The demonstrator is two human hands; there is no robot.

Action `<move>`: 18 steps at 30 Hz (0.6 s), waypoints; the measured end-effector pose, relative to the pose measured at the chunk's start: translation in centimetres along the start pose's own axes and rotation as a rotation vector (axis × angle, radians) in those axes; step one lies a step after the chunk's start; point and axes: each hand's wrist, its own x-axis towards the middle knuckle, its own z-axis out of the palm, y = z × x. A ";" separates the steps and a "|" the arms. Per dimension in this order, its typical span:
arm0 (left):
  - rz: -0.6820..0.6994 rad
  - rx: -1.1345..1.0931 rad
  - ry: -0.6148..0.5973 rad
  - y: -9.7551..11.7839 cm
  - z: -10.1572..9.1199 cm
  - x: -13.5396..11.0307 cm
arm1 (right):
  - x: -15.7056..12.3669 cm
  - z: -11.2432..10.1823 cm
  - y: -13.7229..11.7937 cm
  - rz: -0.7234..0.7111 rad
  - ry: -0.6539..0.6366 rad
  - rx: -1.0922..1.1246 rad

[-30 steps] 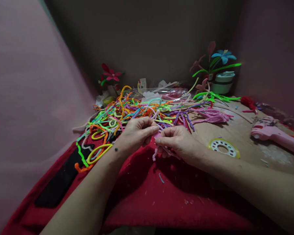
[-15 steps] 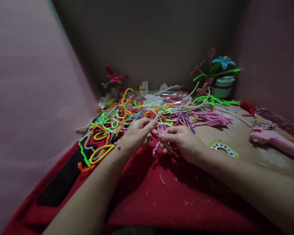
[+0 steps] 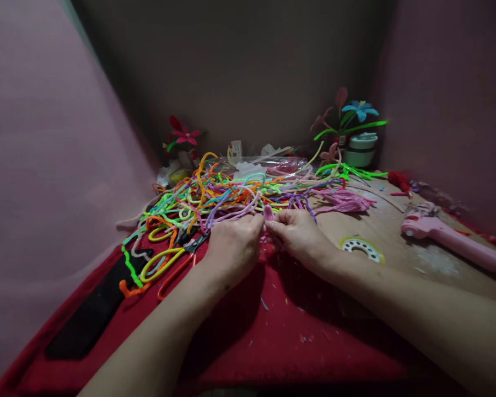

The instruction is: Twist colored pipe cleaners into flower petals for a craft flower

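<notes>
Pink pipe cleaner (image 3: 268, 213), rounded tip upward, just to the near side of the tangled pipe cleaners (image 3: 243, 194), over the red-covered desk (image 3: 248, 353). Clamped low between thumb and fingers of the right hand (image 3: 298, 234); close beside the left hand (image 3: 237, 242), with curled fingers partly hidden there, so cannot tell whether pinched on that side too. Likely very light, soft and fuzzy over bendable wire; not slippery, hardly fragile, though prone to kinking. Best held low, without crushing the tip.
</notes>
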 end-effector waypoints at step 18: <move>-0.276 -1.168 -0.404 -0.9 -0.1 0.8 | 0.1 -0.6 -0.2 -0.081 0.102 -0.124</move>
